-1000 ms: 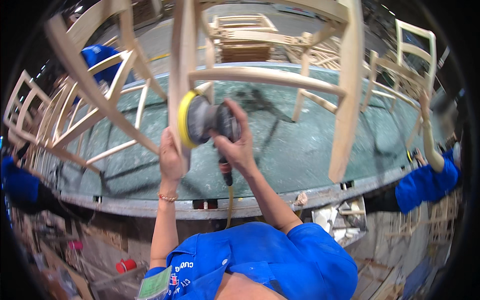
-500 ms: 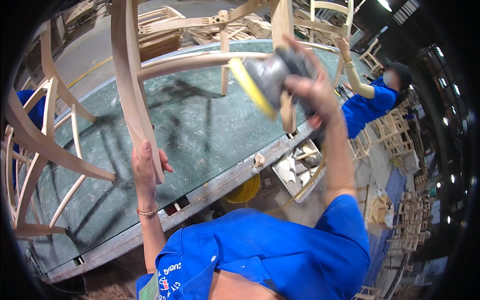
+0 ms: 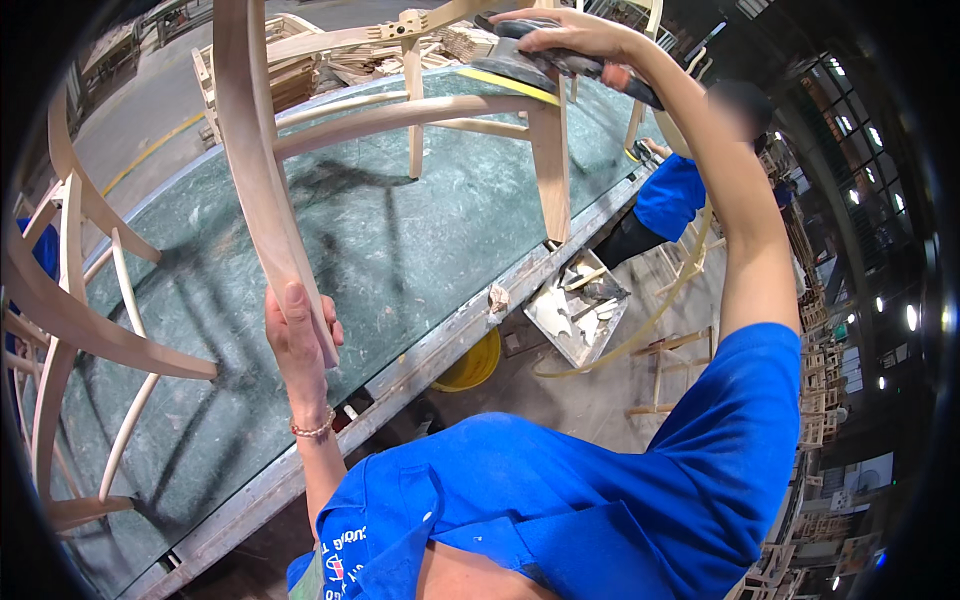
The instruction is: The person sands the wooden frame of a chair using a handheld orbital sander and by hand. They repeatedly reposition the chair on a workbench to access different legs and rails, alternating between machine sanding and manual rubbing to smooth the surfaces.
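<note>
Orbital sander point(image 3: 512, 70) is shifting from wooden chair point(image 3: 420, 112)'s left leg point(image 3: 247, 170) toward right leg point(image 3: 549, 175), right hand point(image 3: 575, 36) wrapping fingers round it, left hand point(image 3: 295, 340) gripping left leg, over green tabletop point(image 3: 330, 250); sanding's continuing, finished share unclear.

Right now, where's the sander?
Head view, top, right of centre: the sander is in the right hand, its yellow pad edge just above the visible part of a pale wooden chair leg.

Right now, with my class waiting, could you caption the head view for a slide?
Left hand around a wooden chair leg, right hand holding a sander above a green table.
</note>
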Demonstrator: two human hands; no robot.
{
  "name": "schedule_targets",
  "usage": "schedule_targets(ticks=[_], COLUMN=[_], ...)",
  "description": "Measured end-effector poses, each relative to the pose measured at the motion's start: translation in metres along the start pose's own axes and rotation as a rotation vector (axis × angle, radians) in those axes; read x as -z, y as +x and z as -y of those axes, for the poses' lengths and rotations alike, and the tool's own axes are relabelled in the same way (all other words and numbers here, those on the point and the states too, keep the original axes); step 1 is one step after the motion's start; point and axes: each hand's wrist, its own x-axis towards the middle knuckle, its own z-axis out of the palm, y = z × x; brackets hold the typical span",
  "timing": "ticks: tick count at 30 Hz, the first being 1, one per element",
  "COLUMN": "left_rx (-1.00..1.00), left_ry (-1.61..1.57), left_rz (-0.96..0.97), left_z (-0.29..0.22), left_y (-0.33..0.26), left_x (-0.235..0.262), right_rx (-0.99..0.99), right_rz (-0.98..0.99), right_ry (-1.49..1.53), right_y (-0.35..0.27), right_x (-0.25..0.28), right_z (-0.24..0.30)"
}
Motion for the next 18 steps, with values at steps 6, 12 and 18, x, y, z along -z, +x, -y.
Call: schedule_targets(ticks=[6, 12, 18], left_rx=[-0.003, -0.023, -0.027], left_ry=[-0.028, -0.051, -0.07], left_rz=[0.002, 0.051, 0.067], left_z=[-0.004, 0.004, 0.009], left_y=[0.008, 0.009, 0.003], left_x=[-0.003, 0.001, 0.002], right_rx=[0.046, 0.174, 0.027], right_rz=[-0.456, -0.869, -0.949], right_ry=[-0.036, -0.204, -0.144], right_y=[-0.047, -0.077, -0.098], right_x=[-0.045, -0.139, -0.186], right_z=[-0.012, -0.008, 0.01])
